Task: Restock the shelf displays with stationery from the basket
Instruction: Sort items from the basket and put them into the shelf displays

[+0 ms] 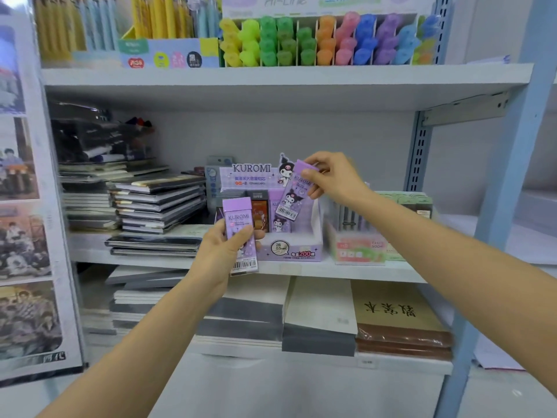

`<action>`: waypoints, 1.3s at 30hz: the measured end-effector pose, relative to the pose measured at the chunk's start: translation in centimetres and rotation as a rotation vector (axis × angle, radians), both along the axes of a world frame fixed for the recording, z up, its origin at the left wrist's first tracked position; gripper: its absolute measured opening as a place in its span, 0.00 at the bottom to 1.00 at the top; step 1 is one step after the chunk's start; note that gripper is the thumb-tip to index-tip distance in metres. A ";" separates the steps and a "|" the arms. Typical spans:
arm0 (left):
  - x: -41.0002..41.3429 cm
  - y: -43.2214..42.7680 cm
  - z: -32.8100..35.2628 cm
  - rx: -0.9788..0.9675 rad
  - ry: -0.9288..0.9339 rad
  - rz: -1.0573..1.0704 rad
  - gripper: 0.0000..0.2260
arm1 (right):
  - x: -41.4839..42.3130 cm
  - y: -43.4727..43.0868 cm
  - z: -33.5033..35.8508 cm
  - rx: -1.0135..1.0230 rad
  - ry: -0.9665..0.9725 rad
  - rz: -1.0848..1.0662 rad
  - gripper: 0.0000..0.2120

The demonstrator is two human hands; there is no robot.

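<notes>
A purple Kuromi display box stands on the middle shelf, with several lead packs upright inside it. My left hand grips one purple Kuromi pack upright, just in front of the box's left side. My right hand pinches a second purple pack by its top end. That pack hangs tilted above the box's open right part. The basket is not in view.
Stacked dark notebooks lie left of the box. A pink and green display box stands to its right. Highlighters fill the shelf above. Paper pads lie on the shelf below. A blue upright post rises at right.
</notes>
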State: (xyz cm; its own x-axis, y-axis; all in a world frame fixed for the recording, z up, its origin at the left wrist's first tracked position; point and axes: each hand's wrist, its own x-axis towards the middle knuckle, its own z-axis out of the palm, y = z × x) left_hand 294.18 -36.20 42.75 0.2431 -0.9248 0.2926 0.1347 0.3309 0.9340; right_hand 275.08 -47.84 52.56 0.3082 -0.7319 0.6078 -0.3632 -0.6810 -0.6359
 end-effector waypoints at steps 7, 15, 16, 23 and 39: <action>1.4 0.2 -0.6 -0.009 -0.081 -0.010 0.09 | 3.1 -1.4 -1.8 -0.074 0.265 -0.064 0.12; 2.7 -0.1 -1.3 -0.002 -0.060 0.015 0.11 | 3.1 -2.7 -1.0 -0.077 0.464 -0.112 0.06; 2.7 -0.1 -1.3 -0.001 -0.065 0.017 0.11 | 3.1 -2.8 -0.9 -0.084 0.476 -0.114 0.06; 2.6 -0.3 -1.5 0.014 -0.065 -0.005 0.10 | 3.6 -2.7 -0.3 -0.076 0.574 -0.089 0.04; 1.7 -0.5 -1.3 0.015 -0.065 0.026 0.12 | 3.8 -2.4 -3.0 -0.230 0.411 -0.220 0.13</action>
